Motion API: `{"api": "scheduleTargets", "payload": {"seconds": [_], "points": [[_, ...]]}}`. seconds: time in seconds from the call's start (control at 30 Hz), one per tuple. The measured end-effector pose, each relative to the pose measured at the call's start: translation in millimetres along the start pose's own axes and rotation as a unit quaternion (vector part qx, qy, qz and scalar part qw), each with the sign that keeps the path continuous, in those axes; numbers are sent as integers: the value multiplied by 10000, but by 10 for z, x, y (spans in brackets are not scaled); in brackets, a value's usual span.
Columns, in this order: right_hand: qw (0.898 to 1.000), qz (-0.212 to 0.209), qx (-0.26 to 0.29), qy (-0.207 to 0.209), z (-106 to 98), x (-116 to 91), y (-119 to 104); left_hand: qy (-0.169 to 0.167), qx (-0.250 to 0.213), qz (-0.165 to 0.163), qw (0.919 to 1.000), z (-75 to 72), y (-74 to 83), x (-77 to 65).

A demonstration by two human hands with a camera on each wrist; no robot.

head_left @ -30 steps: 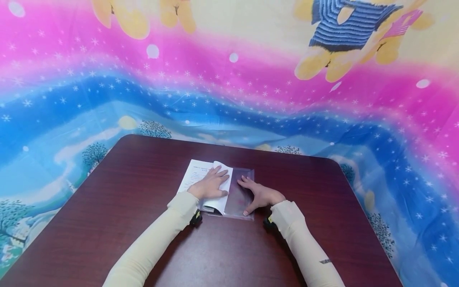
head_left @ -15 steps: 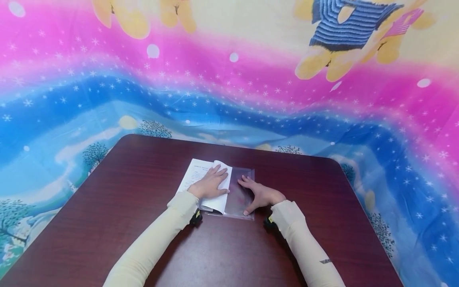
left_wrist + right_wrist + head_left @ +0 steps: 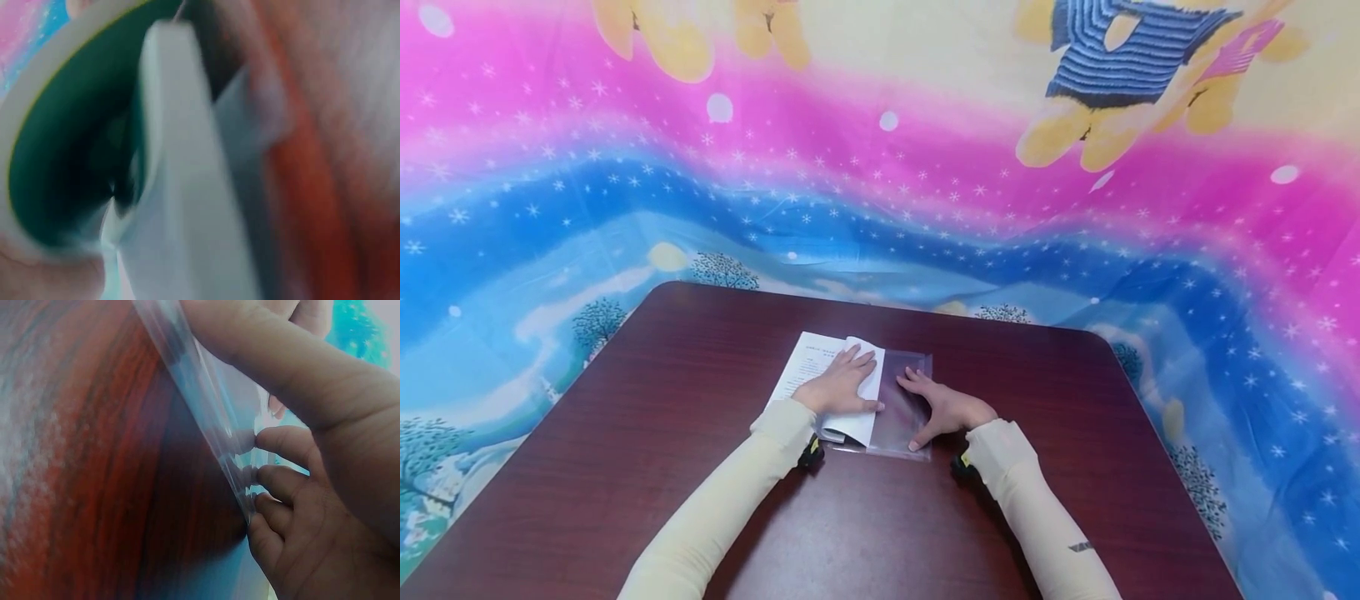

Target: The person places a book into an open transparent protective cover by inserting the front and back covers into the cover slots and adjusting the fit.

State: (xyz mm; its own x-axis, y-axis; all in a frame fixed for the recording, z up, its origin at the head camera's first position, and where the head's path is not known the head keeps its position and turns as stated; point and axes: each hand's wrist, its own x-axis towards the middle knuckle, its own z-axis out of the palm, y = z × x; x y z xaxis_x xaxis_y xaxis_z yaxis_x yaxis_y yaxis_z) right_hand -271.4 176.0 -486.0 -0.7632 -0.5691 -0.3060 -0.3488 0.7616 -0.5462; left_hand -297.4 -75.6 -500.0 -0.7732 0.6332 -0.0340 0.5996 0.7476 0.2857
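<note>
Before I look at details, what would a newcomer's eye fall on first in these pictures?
Probably the cloth behind the table, with its bright pink and blue bands. Next, near the middle of the dark red table, the left hand lies on white printed paper, while the right hand touches the clear plastic that shows beside it.

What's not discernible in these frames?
- Booklet text, head view: too small to read.
- Page beneath left hand, head view: hand covers it.
- Clear plastic, left part, head view: hidden by booklet.
- Booklet edges, left wrist view: blurred.
</note>
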Motion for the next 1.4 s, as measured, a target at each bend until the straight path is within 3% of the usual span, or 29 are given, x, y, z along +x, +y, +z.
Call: {"api": "scheduleTargets", "payload": {"seconds": [0.17, 0.3, 1.13, 1.4], "points": [[10000, 18, -37, 1, 6, 7, 4, -331, -190, 3, 9993, -43, -34, -5], [10000, 23, -25, -11, 6, 8, -2, -400, -145, 62, 9991, -51, -39, -8], [9999, 146, 13, 19, 7, -6, -39, 15, -72, -88, 9999, 88, 123, -14], [9999, 127, -52, 3, 0, -7, -2, 151, -158, 63, 9997, 113, 183, 23]]}}
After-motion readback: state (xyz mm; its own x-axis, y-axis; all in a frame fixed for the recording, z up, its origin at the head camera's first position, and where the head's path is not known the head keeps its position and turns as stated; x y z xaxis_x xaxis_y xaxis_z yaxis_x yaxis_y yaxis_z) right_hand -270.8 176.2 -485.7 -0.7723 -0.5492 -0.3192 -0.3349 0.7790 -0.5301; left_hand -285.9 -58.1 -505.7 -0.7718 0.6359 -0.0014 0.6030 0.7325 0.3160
